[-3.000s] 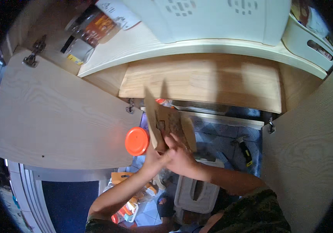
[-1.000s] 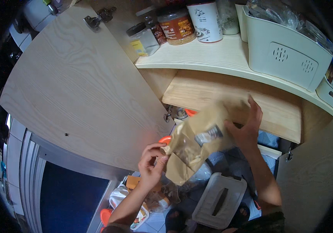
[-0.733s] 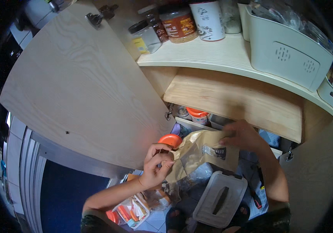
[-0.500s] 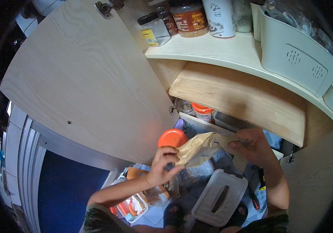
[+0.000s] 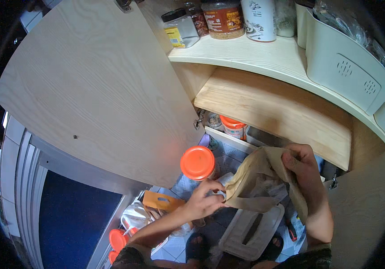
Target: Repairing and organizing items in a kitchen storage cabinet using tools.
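Note:
A beige bag (image 5: 255,204) with a see-through panel hangs between my two hands, spread wide over the floor. My left hand (image 5: 205,199) pinches its left edge between thumb and fingers. At the upper right corner, my right hand (image 5: 301,162) grips the bag with the thumb on top. Crumpled clear plastic shows through or inside the bag; I cannot tell which. Just beyond my left hand stands a container with an orange lid (image 5: 197,162). Partly covered by the bag, a white translucent lidded box (image 5: 242,244) lies on the floor below.
An open cabinet door (image 5: 98,94) fills the left. The upper shelf (image 5: 242,56) carries several jars and a pale plastic bin (image 5: 349,67); a bare wooden shelf (image 5: 273,112) sits lower. An orange chopping board (image 5: 163,201) and a red-handled tool (image 5: 292,232) are near the floor.
The bag has been opened out wider, turned and brought slightly lower. Both hands have moved a little to the right, still holding it.

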Motion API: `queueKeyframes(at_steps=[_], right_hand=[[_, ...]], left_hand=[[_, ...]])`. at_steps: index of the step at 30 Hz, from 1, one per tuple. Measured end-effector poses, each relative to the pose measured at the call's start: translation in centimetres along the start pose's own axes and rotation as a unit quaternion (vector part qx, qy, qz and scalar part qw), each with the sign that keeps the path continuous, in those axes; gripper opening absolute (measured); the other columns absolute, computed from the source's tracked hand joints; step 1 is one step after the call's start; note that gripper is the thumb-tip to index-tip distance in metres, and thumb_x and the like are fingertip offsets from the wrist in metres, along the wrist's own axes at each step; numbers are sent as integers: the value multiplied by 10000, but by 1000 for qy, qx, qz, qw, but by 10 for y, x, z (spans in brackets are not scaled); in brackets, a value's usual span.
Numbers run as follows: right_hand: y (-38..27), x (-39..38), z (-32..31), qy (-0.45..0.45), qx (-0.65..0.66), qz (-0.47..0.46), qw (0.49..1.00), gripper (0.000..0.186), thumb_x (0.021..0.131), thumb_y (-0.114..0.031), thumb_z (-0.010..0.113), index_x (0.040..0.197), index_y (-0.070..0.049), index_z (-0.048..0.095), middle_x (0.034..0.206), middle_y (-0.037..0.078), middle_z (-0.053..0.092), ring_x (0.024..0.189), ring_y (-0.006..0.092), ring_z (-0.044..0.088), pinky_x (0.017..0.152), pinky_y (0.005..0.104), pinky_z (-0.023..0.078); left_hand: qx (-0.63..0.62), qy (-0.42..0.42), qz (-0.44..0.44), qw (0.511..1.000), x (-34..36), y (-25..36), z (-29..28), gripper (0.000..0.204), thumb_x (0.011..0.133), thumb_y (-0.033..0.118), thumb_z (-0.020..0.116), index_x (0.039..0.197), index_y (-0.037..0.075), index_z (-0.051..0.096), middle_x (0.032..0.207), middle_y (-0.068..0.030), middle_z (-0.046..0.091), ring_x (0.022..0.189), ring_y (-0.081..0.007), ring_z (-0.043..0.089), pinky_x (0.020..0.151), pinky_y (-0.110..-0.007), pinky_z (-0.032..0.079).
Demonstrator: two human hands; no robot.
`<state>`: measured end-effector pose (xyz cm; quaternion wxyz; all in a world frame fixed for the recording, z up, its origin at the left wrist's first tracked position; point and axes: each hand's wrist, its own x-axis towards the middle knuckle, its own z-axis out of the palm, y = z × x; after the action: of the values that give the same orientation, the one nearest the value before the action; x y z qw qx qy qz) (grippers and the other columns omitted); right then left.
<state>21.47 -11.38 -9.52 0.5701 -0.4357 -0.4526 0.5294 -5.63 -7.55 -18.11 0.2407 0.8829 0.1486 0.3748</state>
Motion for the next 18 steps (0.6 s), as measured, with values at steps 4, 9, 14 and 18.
queueKeyframes(at_steps=[4,9,14,18], right_hand=[[27,17,-30,78,67,-19,994,173,831,-199,548,732,-58,540,678,-27,515,617,54,454,557,210,371],[23,12,-31,76,95,-28,992,156,810,-217,552,747,-77,524,693,-29,502,648,62,462,590,206,380],[12,14,-23,14,26,5,1000,216,777,-252,575,657,-89,500,665,-49,478,666,57,451,596,208,367],[37,3,-46,19,18,-15,1000,214,754,-273,580,701,-75,518,675,-33,479,670,81,471,628,214,383]], left_hand=[[-38,86,-87,992,2,5,2,102,763,102,641,725,46,565,1000,-124,502,860,-220,509,722,-318,428],[-229,66,-230,944,21,-14,5,218,829,148,575,1019,66,507,1199,-132,403,1069,-213,442,865,-322,368],[-295,111,-234,920,62,-31,-4,797,813,185,604,1373,128,39,1398,-138,137,1253,-261,270,997,-378,247],[-383,61,-249,887,47,-39,21,836,786,163,639,1384,127,55,1420,-127,116,1294,-251,195,1024,-398,193]])
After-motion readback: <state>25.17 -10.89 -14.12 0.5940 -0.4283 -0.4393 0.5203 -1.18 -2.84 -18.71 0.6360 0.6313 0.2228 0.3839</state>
